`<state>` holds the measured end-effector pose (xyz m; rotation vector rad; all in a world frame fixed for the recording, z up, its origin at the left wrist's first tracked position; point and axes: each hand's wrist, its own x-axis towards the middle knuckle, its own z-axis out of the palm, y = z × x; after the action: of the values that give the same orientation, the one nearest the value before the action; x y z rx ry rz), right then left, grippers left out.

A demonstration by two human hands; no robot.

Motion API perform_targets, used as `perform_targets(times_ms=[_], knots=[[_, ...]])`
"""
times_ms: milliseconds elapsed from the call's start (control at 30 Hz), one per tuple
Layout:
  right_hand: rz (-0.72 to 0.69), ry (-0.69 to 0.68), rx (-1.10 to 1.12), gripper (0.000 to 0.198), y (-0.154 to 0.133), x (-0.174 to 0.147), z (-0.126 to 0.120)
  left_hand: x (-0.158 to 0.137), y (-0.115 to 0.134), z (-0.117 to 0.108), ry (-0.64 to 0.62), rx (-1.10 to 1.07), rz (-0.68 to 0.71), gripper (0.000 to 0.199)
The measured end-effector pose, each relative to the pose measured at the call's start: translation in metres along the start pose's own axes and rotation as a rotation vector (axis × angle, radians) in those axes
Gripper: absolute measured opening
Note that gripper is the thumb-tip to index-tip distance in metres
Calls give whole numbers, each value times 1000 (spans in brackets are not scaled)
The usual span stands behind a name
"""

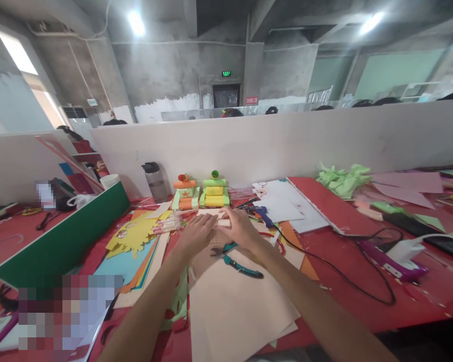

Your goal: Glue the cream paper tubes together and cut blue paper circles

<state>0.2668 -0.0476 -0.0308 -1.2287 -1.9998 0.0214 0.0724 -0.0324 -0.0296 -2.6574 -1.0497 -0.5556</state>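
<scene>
Cream paper tube [223, 222], seemingly rolled but unattached, sits pinched in my right fingers [233, 215], grip of left fingers [208, 220] unclear.

The right hand [243, 229] held a small paper roll [223, 222], the left hand [198, 232] at its other end. Pliers [234, 264] lay on cream sheets [230, 311]; beyond, two paper models [214, 192] stood near a bottle [157, 185].

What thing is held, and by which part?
The right hand grips a cream paper roll at its right end; whether the left hand holds it is unclear.
</scene>
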Motion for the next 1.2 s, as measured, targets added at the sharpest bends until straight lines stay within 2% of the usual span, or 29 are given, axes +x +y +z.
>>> perform_targets(times_ms=[167, 267, 433, 667, 967, 1200], knots=[[-59, 54, 52, 39, 8, 0, -13, -1, -9, 5, 51, 8, -22, 38], [-64, 111, 122, 33, 14, 1, -24, -1, -16, 5, 122, 0, -38, 37], [92, 120, 281, 15, 20, 3, -28, -1, -17, 1, 158, -14, -57, 30], [209, 1, 452, 22, 26, 3, -20, 0, -12, 4, 176, 27, -78, 31], [269, 17, 416, 25, 18, 3, -18, 0, -11, 6, 145, 47, -92, 34], [300, 23, 393, 18, 16, 2, -18, 1, -6, 8, 166, 71, -83, 35]])
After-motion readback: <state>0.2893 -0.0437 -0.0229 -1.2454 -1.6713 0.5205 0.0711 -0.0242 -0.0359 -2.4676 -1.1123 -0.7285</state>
